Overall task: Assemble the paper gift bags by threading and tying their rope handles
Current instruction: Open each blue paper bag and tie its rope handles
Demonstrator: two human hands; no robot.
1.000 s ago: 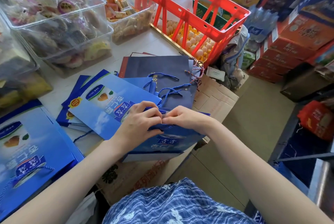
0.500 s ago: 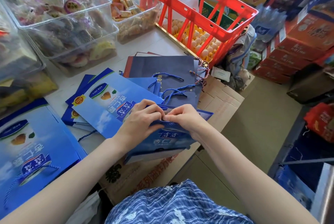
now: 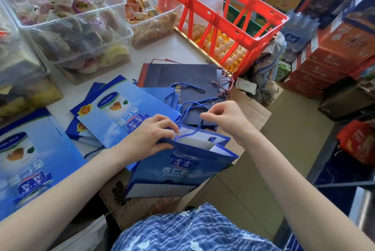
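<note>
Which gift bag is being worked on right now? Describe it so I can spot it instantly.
Start at the red crate, then come down toward the person. The blue bag lies nearest them, over the cardboard box. Unlike the flat bags beside it, its mouth is open, gripped by the left hand.

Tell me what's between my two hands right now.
In the head view, a blue rope handle runs from the right hand toward the left hand, over the gift bag's open top.

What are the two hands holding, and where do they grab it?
The left hand grips the light blue paper gift bag at its top rim. The right hand pinches the blue rope handle by its raised end.
</note>
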